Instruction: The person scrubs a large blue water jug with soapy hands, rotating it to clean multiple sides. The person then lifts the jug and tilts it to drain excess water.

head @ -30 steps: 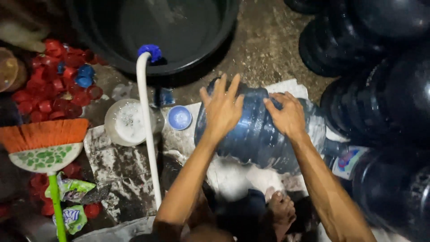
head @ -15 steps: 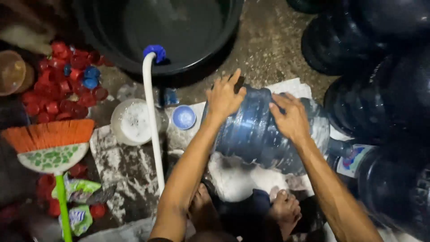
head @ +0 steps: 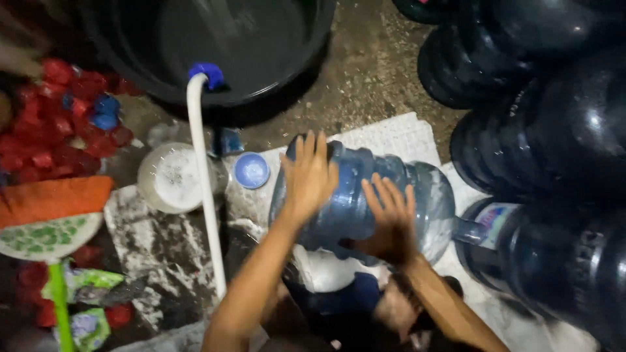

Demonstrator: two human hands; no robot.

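Dim light falls on a rough, wet concrete floor (head: pixel 378 72) partly covered by white matting (head: pixel 398 140).

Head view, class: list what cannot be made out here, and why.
- Water jug: its underside, hidden by its own body.
- Right hand: finger detail, motion-blurred.
- Black tub: far rim, cut off by the top edge.
- Broom: handle end, cut off by the bottom edge.

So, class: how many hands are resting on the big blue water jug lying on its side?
2. The left hand lies flat on the blue water jug near its base end; the right hand presses its middle, toward the neck. No other hands show.
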